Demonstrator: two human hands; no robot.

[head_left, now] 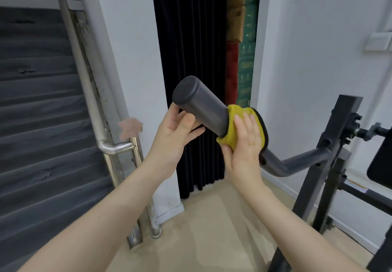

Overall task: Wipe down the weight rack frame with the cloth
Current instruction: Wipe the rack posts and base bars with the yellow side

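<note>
A thick dark grey padded handle (201, 104) juts up and left from a bent grey tube (297, 163) of the black weight rack frame (339, 144). A yellow cloth (235, 119) with a dark edge is wrapped round the base of the handle. My right hand (246, 144) grips the cloth round the tube, fingers over the top, a ring on one finger. My left hand (178, 131) holds the lower side of the handle near its free end, thumb and fingers curled under it.
A steel stair railing (114, 146) and grey carpeted steps (38, 102) lie to the left. A black curtain (191, 38) hangs behind the handle between white walls. A black pad (381, 161) sits at the right edge. Beige floor (212, 229) lies below.
</note>
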